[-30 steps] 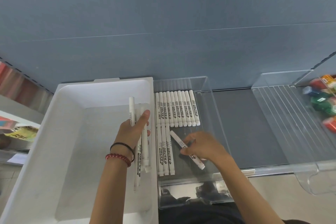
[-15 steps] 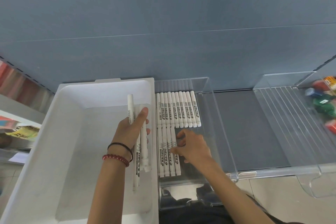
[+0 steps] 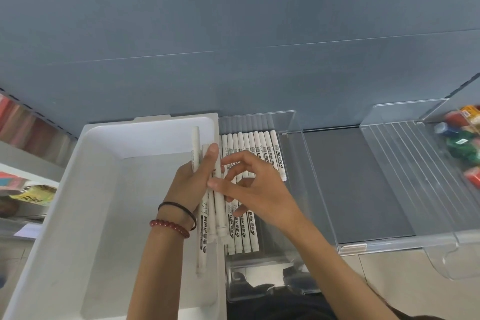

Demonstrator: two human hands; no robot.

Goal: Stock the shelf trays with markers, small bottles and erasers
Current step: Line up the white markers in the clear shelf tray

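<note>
left hand (image 3: 193, 184): wrapped round marker bundle (image 3: 203, 228), lengthwise pointing away;
right hand (image 3: 257, 195): thumb on it, can't tell if pinching;
tray (image 3: 259, 113): under right hand

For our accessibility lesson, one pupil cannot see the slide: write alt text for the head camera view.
A person's left hand grips a bundle of white markers over a white bin while the right hand reaches to it. Beside the bin, a clear tray holds two rows of matching markers; coloured small bottles sit far right.
</note>
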